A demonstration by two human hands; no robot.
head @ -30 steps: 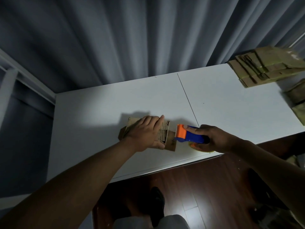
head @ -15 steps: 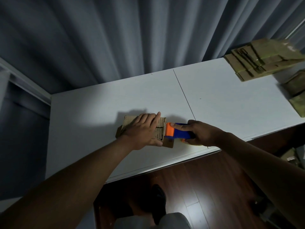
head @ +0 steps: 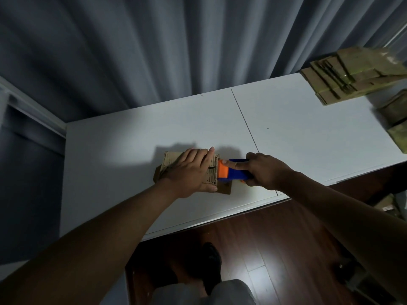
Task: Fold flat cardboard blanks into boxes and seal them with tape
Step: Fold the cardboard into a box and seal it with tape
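A small brown cardboard box (head: pixel 168 160) lies on the white table (head: pixel 297 133) near its front edge. My left hand (head: pixel 193 170) presses flat on top of the box, fingers straight, thumb down its near side. My right hand (head: pixel 265 172) grips a blue and orange tape dispenser (head: pixel 231 172); its forefinger lies along the top. The dispenser's orange end touches the right end of the box top. A loose flap (head: pixel 225 188) sticks out at the box's near right corner.
A stack of flat cardboard blanks (head: pixel 352 78) lies at the table's far right corner, with more cardboard (head: pixel 396 119) at the right edge. Grey curtains (head: pixel 154 45) hang behind the table. Dark wood floor (head: pixel 264 243) and my foot show below.
My right hand has brought the tape dispenser leftward from beside the box until its orange end meets the box top. The left hand has stayed pressed on the box.
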